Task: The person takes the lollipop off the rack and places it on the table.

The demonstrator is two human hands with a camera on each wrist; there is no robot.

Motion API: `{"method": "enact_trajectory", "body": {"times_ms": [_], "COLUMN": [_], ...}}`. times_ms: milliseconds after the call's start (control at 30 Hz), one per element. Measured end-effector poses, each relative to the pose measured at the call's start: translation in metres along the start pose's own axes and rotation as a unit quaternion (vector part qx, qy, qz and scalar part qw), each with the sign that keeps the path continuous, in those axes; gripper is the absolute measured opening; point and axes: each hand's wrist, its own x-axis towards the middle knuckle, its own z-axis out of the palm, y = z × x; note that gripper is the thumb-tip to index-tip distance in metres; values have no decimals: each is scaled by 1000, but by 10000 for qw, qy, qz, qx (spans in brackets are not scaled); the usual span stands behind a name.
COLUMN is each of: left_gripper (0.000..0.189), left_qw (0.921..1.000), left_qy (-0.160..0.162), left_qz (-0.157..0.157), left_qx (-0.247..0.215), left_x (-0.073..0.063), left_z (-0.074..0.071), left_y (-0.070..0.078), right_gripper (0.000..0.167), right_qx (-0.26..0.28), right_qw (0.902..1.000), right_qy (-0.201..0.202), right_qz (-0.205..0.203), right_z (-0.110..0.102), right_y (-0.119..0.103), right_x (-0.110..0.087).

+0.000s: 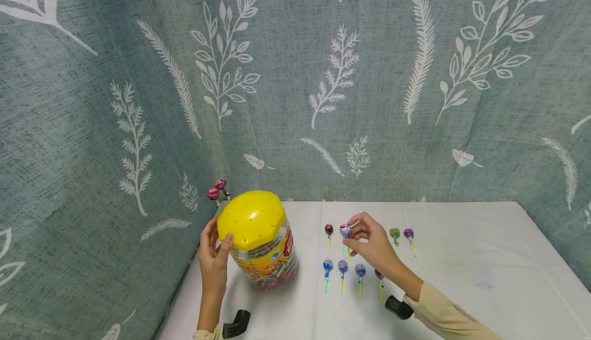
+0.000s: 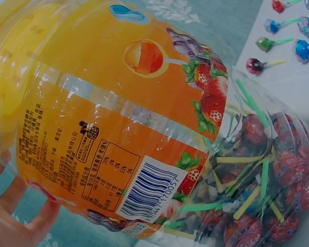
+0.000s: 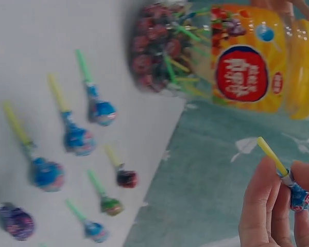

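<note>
My left hand (image 1: 214,260) holds a clear plastic candy jar (image 1: 270,265) near its yellow lid (image 1: 251,219), with the thumb at the front and the fingers round the side. Through the jar's wall, the left wrist view shows many red-wrapped lollipops (image 2: 244,229) with green and yellow sticks. My right hand (image 1: 374,240) pinches a blue-wrapped lollipop (image 3: 301,196) just where its yellow stick (image 3: 272,154) meets the wrapper. Seen from the head, that hand is over the back row of lollipops and partly covers it. Two red and purple lollipops (image 1: 213,193) stick up behind the lid's left edge.
On the white table (image 1: 461,258), lollipops lie in two rows right of the jar. A dark red lollipop (image 1: 329,228) and a purple lollipop (image 1: 408,233) are in the back row; several blue lollipops (image 1: 342,266) are in front. A leaf-patterned curtain (image 1: 286,99) hangs behind.
</note>
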Motion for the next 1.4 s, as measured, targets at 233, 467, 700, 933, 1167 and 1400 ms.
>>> {"method": "enact_trajectory", "body": {"times_ms": [233,467,700,933,1167,1400], "left_gripper": [58,56,56,56,56,56], "left_qw": [10000,10000,10000,10000,10000,10000], "left_qy": [11,22,0,-1,-29,-45], "left_qz": [-25,-15,-47,9,-21,-46], "left_qx": [35,51,22,29,-46,-54], "left_x": [1,0,0,1,0,0], "left_z": [0,0,-1,-1,-1,-2], "left_y": [-1,0,-2,-2,-1,-3], "right_gripper": [36,39,41,37,35,33], "right_qx": [24,-59,-389,-1121,-2103,-2471], "right_qw": [9982,9938,9846,9712,9554,9492], "right_qy": [232,476,766,957,1041,815], "right_qz": [560,1005,1521,1871,1794,1773], "right_z": [-14,-26,-37,-48,-60,-66], "right_y": [20,41,63,92,117,114], "right_x": [-15,-26,-38,-48,-55,-57]}}
